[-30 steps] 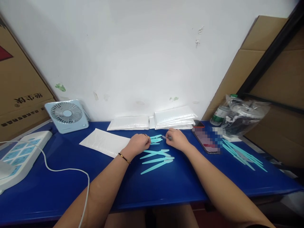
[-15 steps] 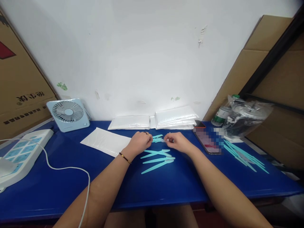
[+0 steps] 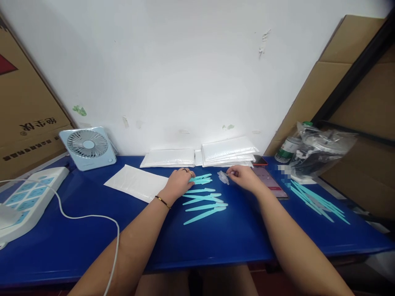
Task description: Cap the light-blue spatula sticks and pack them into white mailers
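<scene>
Teal, slim, tapered sticks that look like eyebrow razors (image 3: 205, 209) lie in a loose column on the blue table (image 3: 234, 242). My left hand (image 3: 179, 181) has its fingers curled over the left ends of a small bunch of these razors (image 3: 203, 179) at the top of the column. To the right sits a small heap of translucent caps (image 3: 222, 177). My right hand (image 3: 243, 176) is beside this heap, thumb and forefinger pinched at its edge on what looks like one cap. The left fingertips are partly hidden.
More teal razors (image 3: 319, 201) lie at the right, near a phone (image 3: 271, 183) and a plastic bag (image 3: 327, 152). White padded mailers (image 3: 228, 150) are stacked against the wall; one mailer (image 3: 135, 183) lies left. A fan (image 3: 89, 148) and a corded power strip (image 3: 33, 201) stand farther left.
My right hand has moved right, away from my left hand, uncovering the translucent caps. Another razor now lies in the column, below the bunch. My left hand has shifted slightly left.
</scene>
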Motion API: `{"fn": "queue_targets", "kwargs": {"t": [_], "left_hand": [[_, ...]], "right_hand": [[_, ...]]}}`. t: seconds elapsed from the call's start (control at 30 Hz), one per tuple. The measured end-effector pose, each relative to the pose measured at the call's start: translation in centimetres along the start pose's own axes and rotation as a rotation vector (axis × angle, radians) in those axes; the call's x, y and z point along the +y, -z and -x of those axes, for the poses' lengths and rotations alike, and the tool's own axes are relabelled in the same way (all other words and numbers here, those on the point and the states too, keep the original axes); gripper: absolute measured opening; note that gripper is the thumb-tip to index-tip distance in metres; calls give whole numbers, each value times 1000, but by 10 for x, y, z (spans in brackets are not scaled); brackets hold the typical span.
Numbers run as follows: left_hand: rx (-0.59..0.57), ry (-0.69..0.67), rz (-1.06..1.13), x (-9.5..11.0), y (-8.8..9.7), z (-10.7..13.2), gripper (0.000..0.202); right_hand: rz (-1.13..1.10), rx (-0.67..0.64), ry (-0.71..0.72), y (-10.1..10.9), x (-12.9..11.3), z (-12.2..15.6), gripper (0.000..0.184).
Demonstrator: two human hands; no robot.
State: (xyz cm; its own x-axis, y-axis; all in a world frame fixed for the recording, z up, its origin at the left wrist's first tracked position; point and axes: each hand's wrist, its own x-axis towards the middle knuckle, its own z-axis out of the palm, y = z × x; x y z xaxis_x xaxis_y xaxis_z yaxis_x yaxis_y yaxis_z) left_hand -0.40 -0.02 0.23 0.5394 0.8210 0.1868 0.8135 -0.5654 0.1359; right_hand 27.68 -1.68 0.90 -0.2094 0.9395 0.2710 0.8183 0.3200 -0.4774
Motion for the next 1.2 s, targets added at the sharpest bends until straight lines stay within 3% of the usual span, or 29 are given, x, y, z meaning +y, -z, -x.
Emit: {"fn": "queue_targets", "kwargs": {"t": [0.2,0.4,0.5,0.67,0.9,1.2], "left_hand": [[7,9,9,-3,-2,-1,14],[14,9,-3,-2,2,-1,25],[43,10,-8,-2,4,-1,29],[125,25,56,-2,4,-1,30],[115,60,189,-1,5,0,29],[99,135,318,-2,7,-1,30]], "right_hand": [[153,-68,52,-21,-4,-3,13],[243,-44,90,-26,-13,-4,8],[95,-9,49,-24,-11,-4,8],[-355,70,-50,-20,-8,-4,15],[-914,8,-264,-24,-10,-6,30],[-959,48,-200,-26,-7,-5,31]]}}
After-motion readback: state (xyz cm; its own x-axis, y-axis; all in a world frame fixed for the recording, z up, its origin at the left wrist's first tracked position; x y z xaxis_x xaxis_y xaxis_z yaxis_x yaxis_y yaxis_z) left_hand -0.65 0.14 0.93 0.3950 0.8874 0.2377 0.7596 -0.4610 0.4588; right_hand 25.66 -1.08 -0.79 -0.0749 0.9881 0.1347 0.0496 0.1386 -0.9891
